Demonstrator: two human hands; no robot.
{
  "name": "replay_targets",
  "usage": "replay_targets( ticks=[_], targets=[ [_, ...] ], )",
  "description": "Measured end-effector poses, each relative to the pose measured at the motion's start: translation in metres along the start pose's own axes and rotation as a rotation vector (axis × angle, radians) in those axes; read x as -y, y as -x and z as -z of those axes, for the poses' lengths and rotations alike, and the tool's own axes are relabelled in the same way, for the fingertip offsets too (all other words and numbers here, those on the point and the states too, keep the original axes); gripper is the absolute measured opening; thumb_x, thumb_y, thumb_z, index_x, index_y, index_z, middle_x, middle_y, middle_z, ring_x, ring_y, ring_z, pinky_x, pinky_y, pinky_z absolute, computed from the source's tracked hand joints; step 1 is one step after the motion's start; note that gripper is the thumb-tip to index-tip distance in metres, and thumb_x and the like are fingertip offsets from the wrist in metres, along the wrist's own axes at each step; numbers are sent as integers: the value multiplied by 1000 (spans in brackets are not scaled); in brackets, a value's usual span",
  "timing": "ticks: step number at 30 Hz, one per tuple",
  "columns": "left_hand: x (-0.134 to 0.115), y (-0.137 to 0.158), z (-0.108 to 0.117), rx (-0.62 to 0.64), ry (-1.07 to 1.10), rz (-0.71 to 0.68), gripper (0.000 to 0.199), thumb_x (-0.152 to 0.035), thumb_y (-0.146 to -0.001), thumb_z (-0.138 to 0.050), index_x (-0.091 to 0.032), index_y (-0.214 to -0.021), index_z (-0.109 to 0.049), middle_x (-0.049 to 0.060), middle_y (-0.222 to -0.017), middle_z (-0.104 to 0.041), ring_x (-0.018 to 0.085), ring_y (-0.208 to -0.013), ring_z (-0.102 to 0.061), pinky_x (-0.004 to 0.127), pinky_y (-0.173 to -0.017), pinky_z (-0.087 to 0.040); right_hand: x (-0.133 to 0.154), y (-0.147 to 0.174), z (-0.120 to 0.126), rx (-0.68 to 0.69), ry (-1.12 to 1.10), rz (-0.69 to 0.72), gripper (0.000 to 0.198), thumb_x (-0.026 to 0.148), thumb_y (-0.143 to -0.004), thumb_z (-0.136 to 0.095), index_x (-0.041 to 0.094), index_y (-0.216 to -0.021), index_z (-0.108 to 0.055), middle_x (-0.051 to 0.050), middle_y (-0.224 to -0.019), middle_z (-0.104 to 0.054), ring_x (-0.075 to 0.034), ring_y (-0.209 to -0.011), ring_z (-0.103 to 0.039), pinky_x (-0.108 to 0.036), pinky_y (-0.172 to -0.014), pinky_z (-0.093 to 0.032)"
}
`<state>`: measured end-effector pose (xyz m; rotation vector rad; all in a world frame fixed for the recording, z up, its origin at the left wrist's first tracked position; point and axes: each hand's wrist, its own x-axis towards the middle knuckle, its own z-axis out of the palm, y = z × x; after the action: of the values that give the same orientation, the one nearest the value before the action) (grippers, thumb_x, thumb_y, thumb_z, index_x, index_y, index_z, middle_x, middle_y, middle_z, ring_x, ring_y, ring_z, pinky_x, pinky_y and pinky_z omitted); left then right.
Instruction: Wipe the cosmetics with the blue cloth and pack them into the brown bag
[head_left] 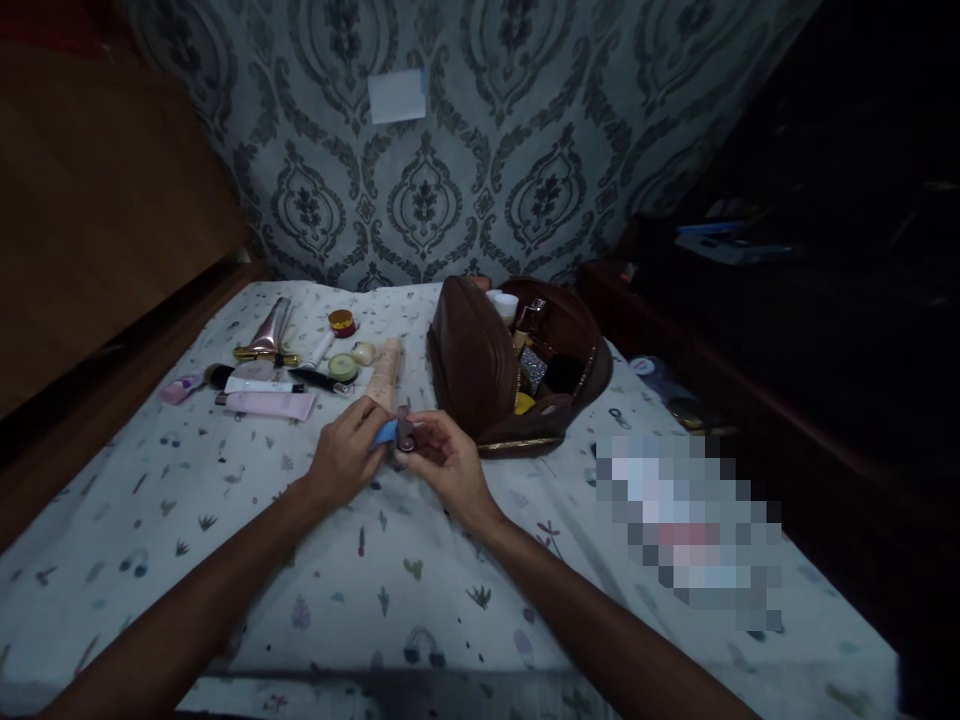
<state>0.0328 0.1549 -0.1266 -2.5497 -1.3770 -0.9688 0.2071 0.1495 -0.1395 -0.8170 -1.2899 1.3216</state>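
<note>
The left hand point(341, 455) pinched a blue piece point(385, 434); the right hand point(454, 468) pinched a dark piece point(405, 428) between the hands. Both pieces looked light and hard, best held by their edges.

I have a table point(315, 610) before me, draped in a white cloth point(247, 480) printed with small plants and rainbows. Toward its far left corner I see a metallic tube point(272, 330), a gold-lidded jar point(341, 323), a green pot point(343, 368) and, nearer me, a pink tube point(271, 405). A peach tube point(384, 372) lies further from the left edge. A brown bag point(469, 350) sits open toward the far edge.
</note>
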Motion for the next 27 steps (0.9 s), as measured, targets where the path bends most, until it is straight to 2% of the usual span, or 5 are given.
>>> replay_targets(
  ticks=[5, 8, 12, 22, 27],
  targets=[
    [-4, -1, 1, 4, 67, -11, 17, -14, -88, -48, -20, -99, -60, 4, -92, -57, 19, -86, -59, 29, -73, -49, -3, 0, 4, -57, 156, 115, 30, 31, -78, -70, 21, -106, -65, -4, -98, -69, -18, -89, -64, -29, -80, -51],
    [1, -4, 2, -44, 110, 96, 20, -12, -85, -48, -20, -99, -60, 3, -92, -58, 19, -87, -59, 30, -77, -49, -4, 1, 6, -71, 241, 169, 30, 27, -83, -63, 22, -113, -67, -6, -108, -69, -20, -98, -63, -31, -86, -50],
    [10, -6, 1, -72, 98, 222, 15, -14, -83, -50, -21, -93, -58, 2, -89, -59, 20, -86, -59, 31, -77, -47, -5, 1, 6, -23, 337, 204, 31, 24, -83, -63, 22, -114, -69, -5, -104, -69, -19, -89, -62, -31, -80, -51],
    [-20, -2, 4, -41, 267, 84, 20, -8, -81, -50, -21, -95, -57, 2, -91, -61, 19, -88, -60, 30, -78, -49, -10, 1, 9, 15, 376, 258, 46, 14, -79, -56, 22, -122, -69, -6, -105, -70, -21, -97, -64, -35, -90, -51],
    [-31, 0, 5, -32, 322, 9, 23, -9, -83, -50, -20, -101, -59, 5, -94, -60, 19, -92, -61, 30, -82, -50, -11, 0, 7, 45, 233, 144, 49, 15, -80, -55, 24, -127, -66, -5, -123, -70, -23, -112, -64, -38, -97, -51]
  ],
)
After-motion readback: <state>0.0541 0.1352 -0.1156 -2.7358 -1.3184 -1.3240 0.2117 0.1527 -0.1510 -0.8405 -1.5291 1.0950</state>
